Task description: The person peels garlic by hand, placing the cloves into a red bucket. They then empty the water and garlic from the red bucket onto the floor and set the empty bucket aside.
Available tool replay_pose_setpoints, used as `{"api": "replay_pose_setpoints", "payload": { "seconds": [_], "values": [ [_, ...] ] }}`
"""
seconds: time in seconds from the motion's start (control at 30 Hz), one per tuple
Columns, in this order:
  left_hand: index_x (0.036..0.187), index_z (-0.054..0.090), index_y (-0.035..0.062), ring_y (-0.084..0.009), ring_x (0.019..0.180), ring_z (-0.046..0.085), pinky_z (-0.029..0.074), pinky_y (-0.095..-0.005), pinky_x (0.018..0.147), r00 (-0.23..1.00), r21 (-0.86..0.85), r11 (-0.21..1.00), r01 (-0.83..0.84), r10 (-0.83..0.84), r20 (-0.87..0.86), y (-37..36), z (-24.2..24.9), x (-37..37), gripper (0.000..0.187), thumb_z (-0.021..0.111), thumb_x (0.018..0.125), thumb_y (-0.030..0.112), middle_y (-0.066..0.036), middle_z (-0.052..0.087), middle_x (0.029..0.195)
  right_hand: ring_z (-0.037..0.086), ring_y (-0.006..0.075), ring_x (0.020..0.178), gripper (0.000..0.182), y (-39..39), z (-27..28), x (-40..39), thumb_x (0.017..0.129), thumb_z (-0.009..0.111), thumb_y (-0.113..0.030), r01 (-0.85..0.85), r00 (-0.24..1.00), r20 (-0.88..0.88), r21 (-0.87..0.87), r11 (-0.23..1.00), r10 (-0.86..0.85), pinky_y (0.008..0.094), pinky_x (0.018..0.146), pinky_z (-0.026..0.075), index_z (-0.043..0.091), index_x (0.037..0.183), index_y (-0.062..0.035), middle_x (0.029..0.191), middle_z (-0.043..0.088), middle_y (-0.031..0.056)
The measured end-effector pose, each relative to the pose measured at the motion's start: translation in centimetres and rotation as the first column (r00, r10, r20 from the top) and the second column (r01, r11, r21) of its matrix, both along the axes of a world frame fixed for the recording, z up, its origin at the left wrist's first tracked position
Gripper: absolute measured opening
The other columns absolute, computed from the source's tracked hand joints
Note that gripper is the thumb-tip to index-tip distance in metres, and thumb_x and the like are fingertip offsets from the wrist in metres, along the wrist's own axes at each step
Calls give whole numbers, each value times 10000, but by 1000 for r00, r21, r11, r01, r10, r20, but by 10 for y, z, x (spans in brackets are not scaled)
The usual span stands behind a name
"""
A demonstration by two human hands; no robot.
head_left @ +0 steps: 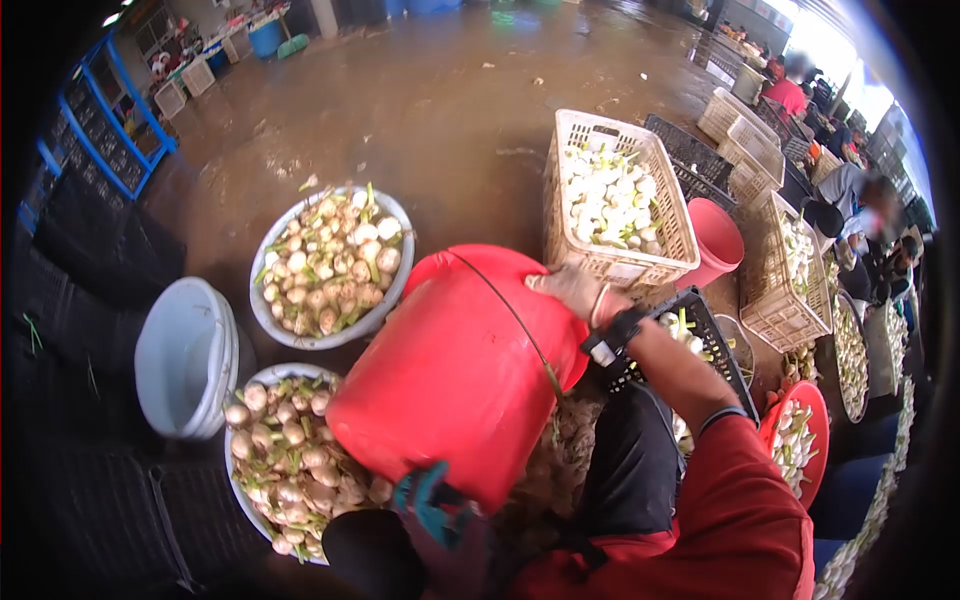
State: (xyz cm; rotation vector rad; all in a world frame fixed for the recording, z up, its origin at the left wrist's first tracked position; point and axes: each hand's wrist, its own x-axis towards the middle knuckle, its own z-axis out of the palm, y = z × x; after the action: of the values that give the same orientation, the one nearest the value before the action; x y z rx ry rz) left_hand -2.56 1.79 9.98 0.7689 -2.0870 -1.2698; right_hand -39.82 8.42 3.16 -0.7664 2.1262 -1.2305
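A large red bucket (450,370) is tilted in front of me, its mouth turned away and its base toward me. My right hand (572,292), wearing a pale glove, grips its rim on the far right side. Against the bottom of the bucket is my left hand (440,505), in a dark and teal glove, its fingers partly hidden. A thin handle hangs across the bucket's side. Two round tubs of bulbs with green stems stand left of it, the upper tub (402,215) and the lower tub (233,470).
Empty pale buckets (180,360) stand at the left. A cream crate (680,235) of white bulbs lies ahead, beside another red bucket (712,240). A black crate (735,365) is by my right forearm. More crates and several people are at the right.
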Motion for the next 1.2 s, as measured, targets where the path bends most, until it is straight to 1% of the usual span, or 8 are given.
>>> {"api": "replay_pose_setpoints", "payload": {
  "seconds": [0.07, 0.2, 0.43, 0.5, 0.63, 0.77, 0.9, 1.2],
  "values": [
    [1272, 492, 20, -268, 1125, 477, 390, -406, 963, 992, 174, 983, -55, 74, -105, -9, 3, -1, 541, 631, 764, 143, -155, 466, 1236, 654, 201, 774, 508, -2, 31, -5, 854, 652, -467, -116, 966, -219, 108, 987, 138, 318, 719, 520, 675, 1028, 10, 864, 691, 142],
    [1266, 487, 30, -191, 1105, 472, 438, -343, 912, 980, 484, 874, -40, 130, -153, -40, 1, -6, 477, 579, 798, 45, -123, 420, 1303, 581, 79, 696, 296, -13, 109, 4, 863, 689, -240, -63, 998, 2, -144, 988, 64, 250, 644, 493, 672, 1021, 10, 800, 670, 23],
    [1296, 477, 49, -110, 1034, 504, 431, -246, 868, 995, 391, 919, 60, -23, -99, -59, -41, -18, 441, 509, 860, -14, -45, 530, 1169, 622, 102, 757, 314, -39, 183, 13, 838, 697, -143, -105, 942, -333, -197, 975, 34, 263, 709, 517, 632, 1112, -5, 874, 679, 40],
    [1282, 493, 52, -89, 961, 525, 450, -209, 790, 996, 701, 712, 43, -88, 27, -61, -50, -14, 429, 518, 860, -23, -47, 541, 1153, 634, 115, 767, 320, -49, 187, 13, 839, 692, -139, -172, 923, -372, -178, 969, 95, 275, 719, 522, 625, 1119, 0, 878, 686, 57],
    [1212, 551, 55, -134, 899, 561, 488, -269, 764, 992, 586, 801, 124, -104, -68, -57, -71, -19, 401, 587, 815, 13, -63, 580, 1073, 673, 184, 783, 329, -68, 196, 14, 815, 708, -161, 18, 852, -522, -51, 999, -42, 311, 729, 527, 622, 1086, 6, 867, 693, 151],
    [1184, 569, 48, -177, 910, 582, 491, -304, 800, 988, 526, 838, 143, -151, -28, -56, -83, -18, 389, 600, 796, 25, -89, 586, 1095, 597, 350, 686, 242, -54, 160, 33, 779, 697, -226, -39, 527, -833, 176, 984, 170, 420, 628, 493, 605, 840, -11, 726, 609, 178],
    [1158, 588, 39, -215, 951, 589, 480, -318, 854, 980, 541, 826, 158, -196, 14, -61, -87, -24, 394, 618, 765, 49, -112, 575, 1120, 592, 307, 834, 279, -30, 135, 78, 645, 660, -82, -173, 168, -874, 429, 887, 456, 409, 716, 500, 621, 921, -90, 895, 598, 98],
    [1165, 577, 42, -251, 950, 579, 480, -342, 846, 963, 409, 891, 197, -253, 88, -51, -79, -23, 398, 609, 771, 91, -139, 558, 1096, 595, 264, 876, 217, -17, 116, 98, 668, 620, -87, -398, 201, -825, 424, 814, 528, 390, 760, 498, 621, 884, -85, 882, 615, 69]
  ]
}}
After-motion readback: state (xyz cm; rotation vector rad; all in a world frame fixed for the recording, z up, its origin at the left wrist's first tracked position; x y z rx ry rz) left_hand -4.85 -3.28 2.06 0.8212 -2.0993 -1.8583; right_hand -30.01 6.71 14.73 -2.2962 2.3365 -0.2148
